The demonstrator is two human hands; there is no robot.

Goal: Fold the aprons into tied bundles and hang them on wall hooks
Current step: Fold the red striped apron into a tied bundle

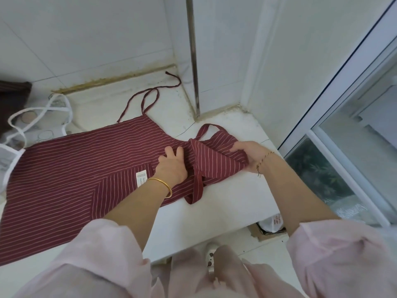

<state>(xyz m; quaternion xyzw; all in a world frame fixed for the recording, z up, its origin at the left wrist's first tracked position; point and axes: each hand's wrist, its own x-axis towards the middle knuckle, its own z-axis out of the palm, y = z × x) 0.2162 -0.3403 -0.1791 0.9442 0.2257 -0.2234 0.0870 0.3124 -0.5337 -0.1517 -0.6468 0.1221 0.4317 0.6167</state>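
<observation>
A dark red apron with thin pale stripes lies spread flat on the white counter. Its bib end points right, and a corner of the bib is turned over onto itself. My left hand rests flat on the apron beside that fold, fingers straight. My right hand grips the bib's right edge, fingers curled over the cloth. One waist tie trails toward the back wall. The neck strap loops down toward the counter's front edge.
A white-trimmed patterned apron lies at the counter's left back, beside dark brown cloth. A metal pipe runs up the tiled corner. A sliding window frame stands at the right. A cardboard box sits on the floor below.
</observation>
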